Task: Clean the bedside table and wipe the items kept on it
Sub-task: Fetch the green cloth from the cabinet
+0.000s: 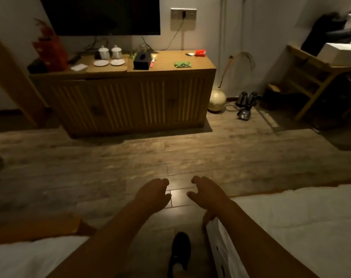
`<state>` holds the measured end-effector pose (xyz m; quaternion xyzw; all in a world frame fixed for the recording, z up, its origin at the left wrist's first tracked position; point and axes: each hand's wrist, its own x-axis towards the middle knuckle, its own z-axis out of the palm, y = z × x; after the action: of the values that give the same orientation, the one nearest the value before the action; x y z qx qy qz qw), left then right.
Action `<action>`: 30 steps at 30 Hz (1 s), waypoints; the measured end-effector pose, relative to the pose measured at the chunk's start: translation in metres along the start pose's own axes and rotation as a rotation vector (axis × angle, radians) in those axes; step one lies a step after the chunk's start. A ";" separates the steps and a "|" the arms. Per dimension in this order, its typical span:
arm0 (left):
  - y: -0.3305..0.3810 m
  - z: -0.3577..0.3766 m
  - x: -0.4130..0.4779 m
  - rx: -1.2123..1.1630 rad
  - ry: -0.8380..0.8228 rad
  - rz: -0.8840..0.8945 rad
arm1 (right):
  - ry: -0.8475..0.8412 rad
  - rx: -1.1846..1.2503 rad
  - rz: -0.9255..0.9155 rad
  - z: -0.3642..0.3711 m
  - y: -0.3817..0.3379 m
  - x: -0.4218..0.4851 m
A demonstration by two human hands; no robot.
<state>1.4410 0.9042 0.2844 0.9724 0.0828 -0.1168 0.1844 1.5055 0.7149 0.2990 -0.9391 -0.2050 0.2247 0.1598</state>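
A long wooden cabinet (130, 101) stands across the room under a dark TV. On its top lie a green cloth (182, 64), a black tissue box (142, 61), two white lidded cups (110, 52), two white saucers (109, 62), a red packet (200, 52) and a red-handled item (152, 62). My left hand (153, 194) and my right hand (205, 192) hang in front of me over the floor, far from the cabinet, fingers loosely curled and apart, holding nothing.
White beds (301, 221) flank me low left and right, with a narrow floor gap holding my dark shoe (180, 249). A round vase (216, 101), kettles (246, 103) with cords, and a wooden rack (315, 77) stand at the right. Red decor (50, 49) sits on the cabinet's left.
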 end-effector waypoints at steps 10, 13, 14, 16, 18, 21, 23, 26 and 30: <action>0.018 -0.092 0.248 -0.024 0.122 -0.003 | 0.082 -0.001 -0.005 -0.140 0.031 0.221; 0.015 -0.113 0.317 0.002 0.117 0.010 | 0.070 -0.011 -0.002 -0.172 0.037 0.282; 0.011 -0.119 0.343 -0.004 0.111 0.007 | 0.068 -0.009 -0.001 -0.182 0.038 0.307; 0.001 -0.125 0.394 -0.024 0.094 -0.013 | 0.069 0.010 0.007 -0.198 0.039 0.359; -0.008 -0.131 0.446 -0.025 0.086 -0.024 | 0.077 0.019 0.005 -0.213 0.040 0.409; -0.020 -0.144 0.539 -0.044 0.076 -0.027 | 0.081 0.014 0.025 -0.243 0.045 0.496; -0.023 -0.159 0.590 -0.058 0.041 -0.018 | 0.076 0.011 0.061 -0.264 0.047 0.542; -0.026 -0.185 0.666 -0.063 0.003 -0.015 | 0.064 0.034 0.102 -0.298 0.054 0.606; -0.024 -0.221 0.750 -0.075 -0.021 0.010 | 0.051 0.066 0.101 -0.337 0.062 0.679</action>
<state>2.1988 1.0982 0.2829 0.9639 0.0803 -0.1231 0.2221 2.2421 0.9013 0.3184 -0.9479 -0.1454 0.2151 0.1845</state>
